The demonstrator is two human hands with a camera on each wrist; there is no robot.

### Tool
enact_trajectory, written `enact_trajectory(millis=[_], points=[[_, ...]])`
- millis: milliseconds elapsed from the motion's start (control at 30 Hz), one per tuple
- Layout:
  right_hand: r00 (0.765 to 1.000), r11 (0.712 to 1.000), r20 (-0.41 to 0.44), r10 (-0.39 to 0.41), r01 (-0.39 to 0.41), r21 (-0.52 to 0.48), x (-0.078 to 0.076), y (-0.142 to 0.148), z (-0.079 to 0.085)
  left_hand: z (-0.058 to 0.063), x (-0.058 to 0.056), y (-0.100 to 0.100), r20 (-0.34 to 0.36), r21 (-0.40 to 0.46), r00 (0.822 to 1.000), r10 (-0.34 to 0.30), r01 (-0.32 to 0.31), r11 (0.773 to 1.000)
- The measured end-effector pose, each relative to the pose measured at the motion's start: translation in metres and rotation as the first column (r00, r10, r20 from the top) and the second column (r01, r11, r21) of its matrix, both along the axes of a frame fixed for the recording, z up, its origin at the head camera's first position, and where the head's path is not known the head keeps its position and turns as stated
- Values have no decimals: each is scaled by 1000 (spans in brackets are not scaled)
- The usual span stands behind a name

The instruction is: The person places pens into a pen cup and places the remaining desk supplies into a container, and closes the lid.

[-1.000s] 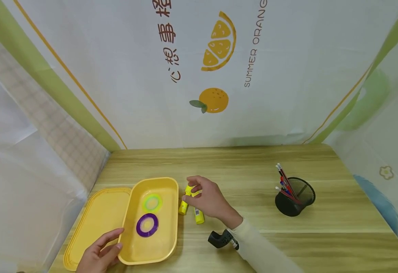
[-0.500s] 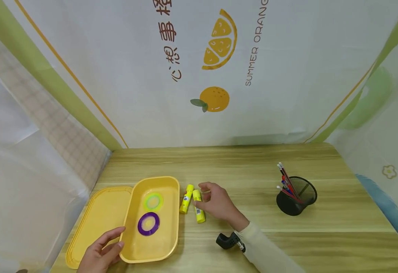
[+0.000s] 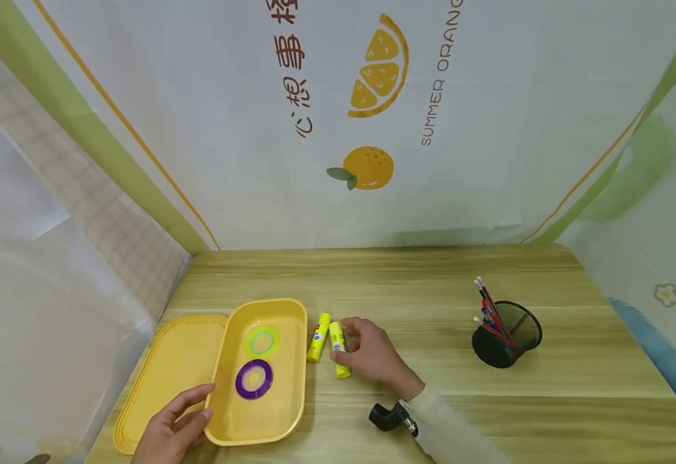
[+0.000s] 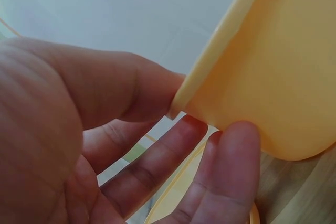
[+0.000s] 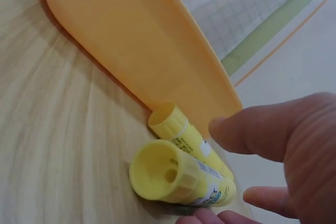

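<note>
My left hand [image 3: 171, 425] holds the near left rim of a yellow plastic box [image 3: 256, 422], thumb and fingertips at its edge in the left wrist view. Inside the box lie a green tape roll [image 3: 249, 343] and a purple tape roll [image 3: 245, 394]. To the right of the box are two yellow glue sticks, side by side on the table. My right hand [image 3: 377, 354] is over the nearer glue stick [image 3: 338, 351], thumb and fingers spread about it. The right wrist view shows a gap between thumb and stick. The other glue stick [image 3: 318, 338] lies closer to the box.
A yellow lid [image 3: 169, 367] lies flat left of the box, partly behind my left hand. On the right of the wooden table [image 3: 407, 283] stands a black mesh pen holder [image 3: 520, 332] with pencils and pens. Printed sheets hang around the table.
My right hand has drawn right from over the two glue sticks, then lowered around the nearer one. My left hand stays on the box's rim. The view has shifted slightly.
</note>
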State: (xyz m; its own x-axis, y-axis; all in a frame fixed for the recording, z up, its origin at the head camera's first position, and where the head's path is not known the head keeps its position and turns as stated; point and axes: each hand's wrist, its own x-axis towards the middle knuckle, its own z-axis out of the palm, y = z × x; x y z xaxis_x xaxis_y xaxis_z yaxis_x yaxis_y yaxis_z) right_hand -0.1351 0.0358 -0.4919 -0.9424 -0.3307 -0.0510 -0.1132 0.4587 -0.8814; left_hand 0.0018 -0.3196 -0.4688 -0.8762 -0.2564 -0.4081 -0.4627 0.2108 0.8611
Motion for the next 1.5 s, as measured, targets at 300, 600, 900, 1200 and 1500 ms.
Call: enact_trajectory(millis=[300,600,900,1200,1500], points=[[999,999,-41,9,-8,46,1,-7,-4,-1,1,0,9,-8,1000,5,-5,1000],[997,988,-70,-21,31,149,-2,-16,0,-2,1,-1,5,-8,1000,14,-14,1000],[1000,989,-10,-10,12,145,-4,-15,5,-2,0,0,-2,-3,1000,11,-11,1000],[999,989,38,-13,7,150,-5,-15,8,0,-1,2,8,-9,1000,9,-9,1000],[997,995,77,-7,0,98,-2,-11,13,-1,-1,2,1,-7,1000,10,-10,1000]])
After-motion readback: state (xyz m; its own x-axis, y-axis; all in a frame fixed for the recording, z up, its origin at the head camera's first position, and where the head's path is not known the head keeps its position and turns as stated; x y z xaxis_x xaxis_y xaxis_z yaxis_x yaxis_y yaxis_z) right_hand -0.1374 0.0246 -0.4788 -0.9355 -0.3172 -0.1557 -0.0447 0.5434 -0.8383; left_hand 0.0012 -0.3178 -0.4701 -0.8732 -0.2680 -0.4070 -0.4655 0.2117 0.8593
